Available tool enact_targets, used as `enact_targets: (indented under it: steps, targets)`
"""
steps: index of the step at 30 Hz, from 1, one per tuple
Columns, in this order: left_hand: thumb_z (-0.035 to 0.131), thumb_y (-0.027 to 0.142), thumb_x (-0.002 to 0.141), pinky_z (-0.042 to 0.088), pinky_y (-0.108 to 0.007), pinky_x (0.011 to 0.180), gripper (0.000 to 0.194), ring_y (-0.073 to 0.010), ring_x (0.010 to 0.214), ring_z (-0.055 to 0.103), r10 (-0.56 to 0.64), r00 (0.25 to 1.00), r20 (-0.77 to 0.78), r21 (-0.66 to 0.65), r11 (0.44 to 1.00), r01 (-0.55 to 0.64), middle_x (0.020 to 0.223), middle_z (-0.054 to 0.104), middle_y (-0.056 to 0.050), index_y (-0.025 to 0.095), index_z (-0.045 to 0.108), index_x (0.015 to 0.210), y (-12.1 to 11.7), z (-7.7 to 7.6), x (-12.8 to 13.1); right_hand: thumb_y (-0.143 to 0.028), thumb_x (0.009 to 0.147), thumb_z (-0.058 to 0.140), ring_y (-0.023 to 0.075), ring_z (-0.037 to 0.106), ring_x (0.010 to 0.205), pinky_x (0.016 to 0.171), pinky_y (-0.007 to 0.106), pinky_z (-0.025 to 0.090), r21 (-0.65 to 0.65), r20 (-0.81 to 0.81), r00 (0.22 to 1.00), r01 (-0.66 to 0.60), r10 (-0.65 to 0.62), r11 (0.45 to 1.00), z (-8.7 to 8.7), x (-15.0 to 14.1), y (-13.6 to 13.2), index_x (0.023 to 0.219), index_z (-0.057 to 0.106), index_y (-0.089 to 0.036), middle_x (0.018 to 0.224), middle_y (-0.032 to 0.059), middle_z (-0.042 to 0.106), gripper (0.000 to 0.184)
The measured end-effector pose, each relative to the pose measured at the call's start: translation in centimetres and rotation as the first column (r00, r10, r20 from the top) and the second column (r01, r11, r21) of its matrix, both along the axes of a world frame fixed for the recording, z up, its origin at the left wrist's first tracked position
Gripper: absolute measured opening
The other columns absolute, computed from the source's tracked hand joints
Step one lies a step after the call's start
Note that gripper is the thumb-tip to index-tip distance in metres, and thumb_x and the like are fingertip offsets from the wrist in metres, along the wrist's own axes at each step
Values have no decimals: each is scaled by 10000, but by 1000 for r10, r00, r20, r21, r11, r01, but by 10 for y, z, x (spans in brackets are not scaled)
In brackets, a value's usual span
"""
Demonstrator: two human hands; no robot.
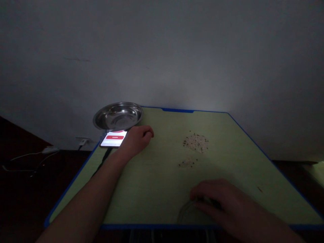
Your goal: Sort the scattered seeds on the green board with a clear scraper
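My left hand [139, 137] rests on the table to the right of a lit phone [112, 139] and in front of a steel bowl [118, 116]. Its fingers are curled closed; anything inside them is hidden. Low on the right, close to the table's front edge, my right hand [222, 202] grips a clear, curved-edged object [184, 212], perhaps a see-through container, though dim light blurs its shape. Beyond that hand lies a pile of pale grains mixed with dark ones [196, 143]. A smaller, thinner patch of the same grains [187, 163] is nearer to me.
The pale green table [157, 189] has a blue rim and stands against a grey wall [167, 60]. A black cable [104, 158] runs from the phone over the left edge. White cords and plugs [50, 149] lie off to the left. A small dark mark [260, 189] is at right.
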State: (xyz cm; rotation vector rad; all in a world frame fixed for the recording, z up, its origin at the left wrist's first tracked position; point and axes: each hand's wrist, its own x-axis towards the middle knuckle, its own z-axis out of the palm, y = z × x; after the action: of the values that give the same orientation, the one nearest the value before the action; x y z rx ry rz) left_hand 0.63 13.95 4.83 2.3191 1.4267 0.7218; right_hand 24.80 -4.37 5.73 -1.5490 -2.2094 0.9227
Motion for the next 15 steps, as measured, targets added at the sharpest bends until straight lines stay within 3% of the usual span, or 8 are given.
enact_targets:
  steps: [5,9,15]
  targets:
    - [387,221,736,342,-256,554,289,-128,545,480,-9,1000,-12,-17,1000,9,543,563,7,175,672,732,-2,3,0,-368,895,514,175,656,758,669,290,497,50,11,983,184,-185,982,0,40,6,910,692,-258,871,18,725,210]
    - [394,223,733,335,-259,546,284,-128,537,476,-7,1000,-29,-29,1000,6,552,575,7,181,675,742,-2,4,0,-393,870,511,191,651,713,632,308,490,170,-12,940,339,-342,925,-4,64,26,885,682,-230,812,34,717,237]
    - [390,238,734,329,-265,531,291,-127,509,463,13,999,-50,-59,998,-16,558,577,7,175,673,754,0,5,0,-351,866,490,170,603,577,542,294,436,273,65,920,356,-387,893,-8,69,60,897,673,-202,711,26,681,238]
